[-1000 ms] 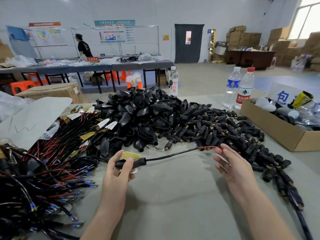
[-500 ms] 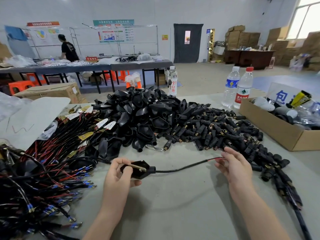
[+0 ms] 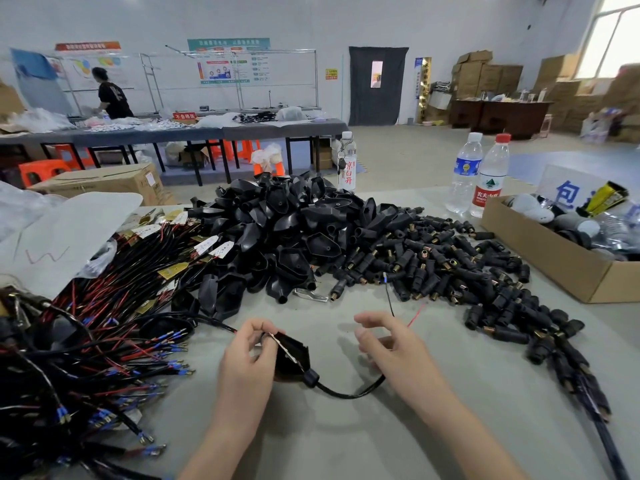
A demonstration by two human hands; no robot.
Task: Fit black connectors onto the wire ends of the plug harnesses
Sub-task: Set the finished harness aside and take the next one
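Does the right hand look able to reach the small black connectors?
Probably yes: the connectors lie just beyond the right hand, bare table between, though it seems to hold the harness wires.

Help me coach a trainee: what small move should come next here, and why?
Probably take one black connector from the pile: neither hand holds one yet. The left hand grips the plug, and the right hand pinches its cable, wire ends free.

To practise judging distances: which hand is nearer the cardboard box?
Right. The right hand, holding the cable, is left of the cardboard box; the left hand, gripping the plug, is farther left.
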